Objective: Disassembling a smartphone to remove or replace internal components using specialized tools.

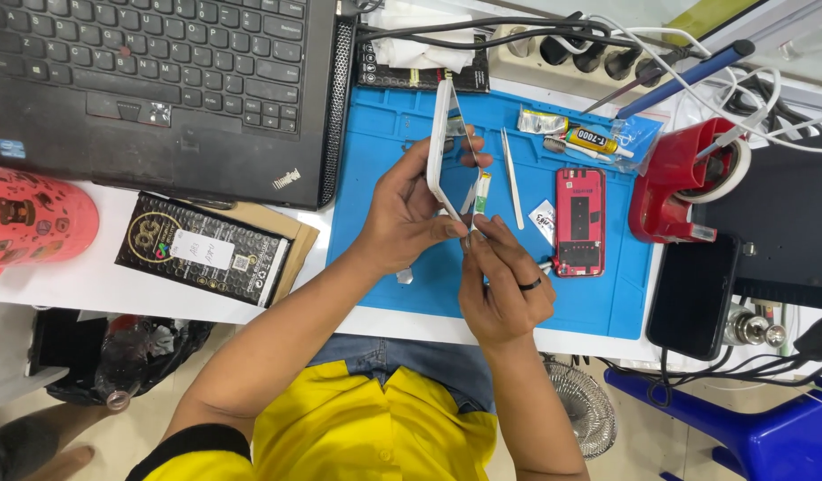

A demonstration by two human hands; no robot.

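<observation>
My left hand (409, 207) grips a white phone frame (441, 147), held on edge above the blue work mat (393, 125). My right hand (504, 281), with a dark ring on one finger, pinches a small flex part with a green tab (481, 191) at the frame's lower edge. The fingertips of both hands meet there. A red opened phone body (579, 223) lies flat on the mat to the right, and metal tweezers (512, 176) lie between it and the frame.
A black laptop (153, 80) stands at the upper left, with a black packet (206, 249) on a cardboard box below it. A glue tube (589, 140), a red tape dispenser (683, 183), a dark phone (693, 297), a power strip (571, 53) and cables crowd the right side.
</observation>
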